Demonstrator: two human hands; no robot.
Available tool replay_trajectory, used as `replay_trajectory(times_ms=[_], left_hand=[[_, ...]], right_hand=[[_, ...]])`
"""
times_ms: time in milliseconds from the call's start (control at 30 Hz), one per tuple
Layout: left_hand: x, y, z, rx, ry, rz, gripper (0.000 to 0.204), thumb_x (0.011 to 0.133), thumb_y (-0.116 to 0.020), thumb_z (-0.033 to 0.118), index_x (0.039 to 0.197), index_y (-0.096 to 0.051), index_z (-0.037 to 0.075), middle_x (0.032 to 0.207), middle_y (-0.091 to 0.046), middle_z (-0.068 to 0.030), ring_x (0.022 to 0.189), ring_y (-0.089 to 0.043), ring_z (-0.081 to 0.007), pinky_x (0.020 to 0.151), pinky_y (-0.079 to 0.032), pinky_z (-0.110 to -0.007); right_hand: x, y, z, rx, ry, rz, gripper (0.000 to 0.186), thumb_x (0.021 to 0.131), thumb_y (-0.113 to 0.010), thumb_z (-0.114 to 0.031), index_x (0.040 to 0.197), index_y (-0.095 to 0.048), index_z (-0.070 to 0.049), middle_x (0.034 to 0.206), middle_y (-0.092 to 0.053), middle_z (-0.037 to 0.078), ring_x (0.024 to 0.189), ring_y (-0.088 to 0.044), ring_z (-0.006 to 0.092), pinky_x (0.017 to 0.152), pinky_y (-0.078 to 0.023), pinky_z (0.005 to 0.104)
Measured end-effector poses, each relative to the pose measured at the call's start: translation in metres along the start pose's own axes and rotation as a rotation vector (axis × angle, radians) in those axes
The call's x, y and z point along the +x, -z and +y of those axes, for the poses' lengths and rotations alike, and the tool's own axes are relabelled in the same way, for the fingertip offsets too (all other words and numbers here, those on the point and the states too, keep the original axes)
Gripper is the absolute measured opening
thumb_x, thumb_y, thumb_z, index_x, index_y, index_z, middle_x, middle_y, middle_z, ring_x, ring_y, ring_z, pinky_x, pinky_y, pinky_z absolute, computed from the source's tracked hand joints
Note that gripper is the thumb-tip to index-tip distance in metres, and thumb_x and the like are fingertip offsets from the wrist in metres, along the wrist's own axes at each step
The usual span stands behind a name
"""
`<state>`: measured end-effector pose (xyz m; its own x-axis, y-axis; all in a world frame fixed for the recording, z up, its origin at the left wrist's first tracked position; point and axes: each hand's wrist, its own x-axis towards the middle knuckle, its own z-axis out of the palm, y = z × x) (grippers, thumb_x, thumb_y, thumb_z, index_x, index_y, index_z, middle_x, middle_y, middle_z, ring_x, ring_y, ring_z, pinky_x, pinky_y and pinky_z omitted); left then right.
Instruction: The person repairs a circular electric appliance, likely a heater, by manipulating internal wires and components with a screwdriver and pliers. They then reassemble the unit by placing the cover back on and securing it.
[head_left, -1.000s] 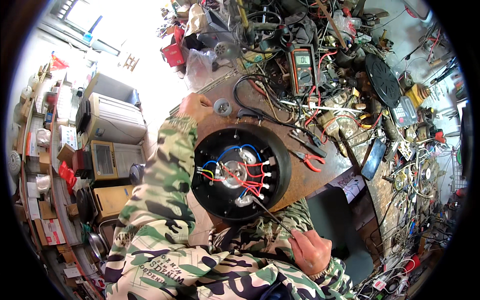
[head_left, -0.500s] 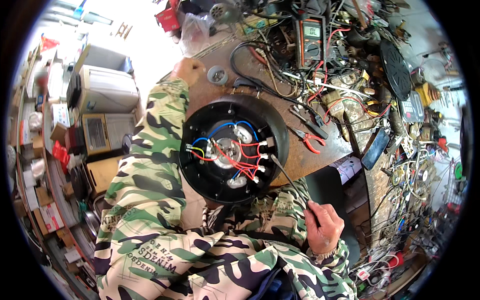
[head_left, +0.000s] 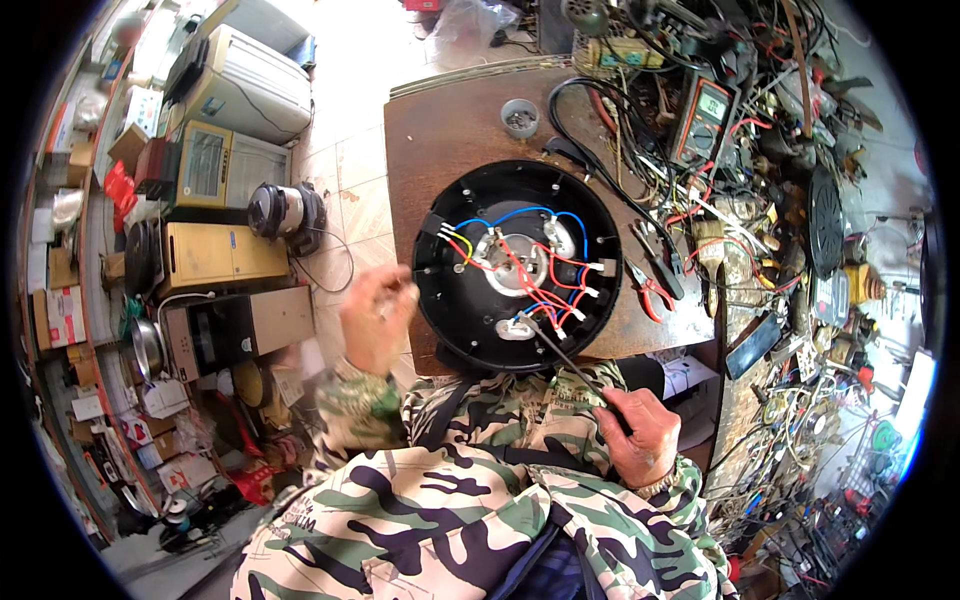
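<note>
A round black housing (head_left: 450, 300) with red, blue and yellow wires, white fittings and a central metal disc (head_left: 515, 265) sits on the rusty brown worktable (head_left: 440, 130). My right hand (head_left: 635, 440), below right of it, is closed on a long thin metal tool (head_left: 565, 357), whose tip reaches among the lower wires. My left hand (head_left: 380, 315) is raised just left of the housing, fingers bent and smeared by motion; whether it holds anything is unclear. A small cup of metal bits (head_left: 520, 118) stands behind the housing. Red-handled pliers (head_left: 655, 295) lie to the right.
Black cables (head_left: 575, 100), a multimeter (head_left: 702, 125), a brush (head_left: 712, 245), a dark phone (head_left: 752, 345) and a tangle of parts crowd the right side. At the left, on the tiled floor (head_left: 345, 200), are a pot-shaped appliance (head_left: 285, 215), cabinets (head_left: 215, 265) and shelving (head_left: 70, 280).
My left hand has come back from beside the cup toward me, left of the housing. The tool's tip has shifted along the housing's right and lower wiring. The view has swung, showing more floor.
</note>
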<state>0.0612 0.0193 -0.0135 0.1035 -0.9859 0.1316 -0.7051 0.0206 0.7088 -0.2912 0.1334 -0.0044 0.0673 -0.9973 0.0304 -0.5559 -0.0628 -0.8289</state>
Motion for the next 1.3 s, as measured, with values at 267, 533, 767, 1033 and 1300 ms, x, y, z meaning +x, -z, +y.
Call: replay_trajectory(times_ms=[267,533,767,1033,1300], left_hand=[[-0.056,-0.013,-0.011,-0.103,0.007,-0.018,0.033,0.084,-0.082,0.005,0.116,-0.074,0.005,0.120,-0.067,-0.0136,0.103,-0.068,-0.0250,0.090,-0.056,-0.036],[0.021,-0.028,0.004,0.311,-0.355,-0.125,0.038,0.074,-0.085,0.006,0.110,-0.076,0.007,0.161,-0.043,-0.0244,0.146,-0.040,-0.0480,0.121,-0.036,-0.050],[0.023,-0.047,-0.031,0.095,-0.334,-0.115,0.034,0.074,-0.085,0.005,0.106,-0.080,0.012,0.161,-0.044,-0.0257,0.145,-0.043,-0.0453,0.121,-0.036,-0.050],[0.027,-0.045,-0.024,0.121,-0.292,-0.139,0.030,0.075,-0.084,0.003,0.103,-0.080,0.013,0.157,-0.049,-0.0244,0.141,-0.047,-0.0446,0.119,-0.038,-0.049],[0.027,-0.051,-0.025,0.113,-0.302,-0.103,0.029,0.073,-0.083,0.000,0.099,-0.075,0.010,0.154,-0.050,-0.0242,0.137,-0.048,-0.0465,0.115,-0.040,-0.049]], right_hand=[[-0.013,-0.045,-0.034,-0.038,0.035,-0.076,0.028,0.085,-0.084,-0.009,0.111,-0.076,-0.005,0.089,-0.072,0.013,0.074,-0.073,0.0332,0.062,-0.058,0.0403],[0.000,-0.062,-0.064,-0.173,0.022,0.027,0.031,0.087,-0.081,-0.006,0.118,-0.076,-0.008,0.085,-0.068,0.014,0.070,-0.068,0.0354,0.061,-0.055,0.0427],[0.024,-0.092,-0.069,-0.322,0.096,0.042,0.032,0.089,-0.077,-0.007,0.121,-0.077,-0.012,0.080,-0.060,0.013,0.064,-0.064,0.0356,0.056,-0.050,0.0453],[0.021,-0.105,-0.080,-0.535,0.097,-0.010,0.047,0.083,-0.072,-0.005,0.129,-0.074,-0.011,0.088,-0.060,0.011,0.065,-0.066,0.0316,0.056,-0.053,0.0432],[0.007,-0.128,-0.059,-0.461,0.071,0.063,0.047,0.083,-0.073,-0.004,0.130,-0.075,-0.010,0.087,-0.058,0.009,0.067,-0.067,0.0297,0.056,-0.053,0.0432]])
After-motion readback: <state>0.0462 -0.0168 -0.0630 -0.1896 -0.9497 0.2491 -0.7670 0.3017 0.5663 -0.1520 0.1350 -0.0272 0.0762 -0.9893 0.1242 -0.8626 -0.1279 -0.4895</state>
